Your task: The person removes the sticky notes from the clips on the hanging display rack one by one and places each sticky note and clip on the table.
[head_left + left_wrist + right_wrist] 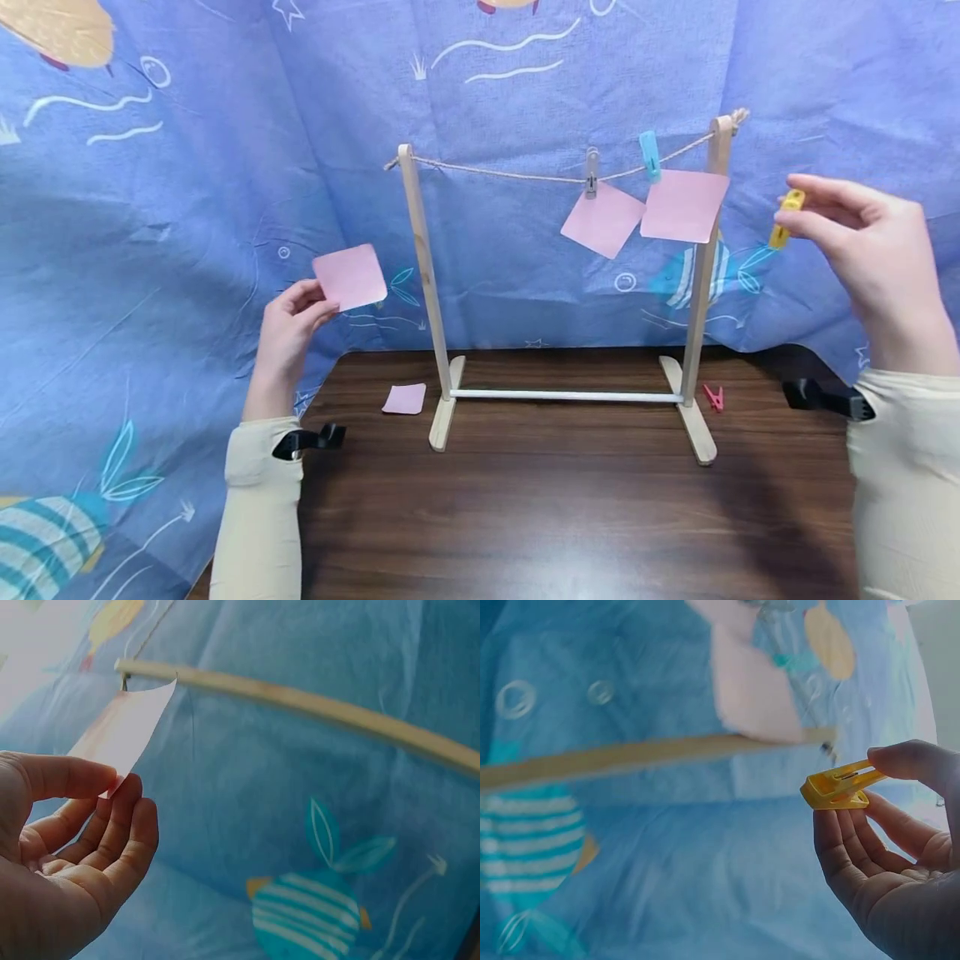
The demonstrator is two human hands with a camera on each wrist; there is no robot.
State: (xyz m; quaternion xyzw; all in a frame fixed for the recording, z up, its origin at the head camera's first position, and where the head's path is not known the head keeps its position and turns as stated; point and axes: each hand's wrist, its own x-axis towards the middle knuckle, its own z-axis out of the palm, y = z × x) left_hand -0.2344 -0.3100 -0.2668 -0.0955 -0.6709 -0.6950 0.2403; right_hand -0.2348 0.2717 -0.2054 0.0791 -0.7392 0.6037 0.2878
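Paper, pink and square, is pinched at a lower corner by the left hand, whose thumb and fingers are clamped on it, at the left of the scene and apart from the wooden rack. On the right, beyond the rack, a yellow clip is held up by the right hand, with thumb and fingers clamped on it. Between the tops of the rack's two posts a sagging string is stretched. Right of its middle, a tilted sheet is hung by a grey clip; just beside it, a second sheet is hung by a blue clip, and the right post is partly covered by it. Low down, the posts are joined by a white bar. On the brown table, a loose sheet is placed just left of the rack and a red clip just right of it. The far side is covered by a blue curtain printed with fish.
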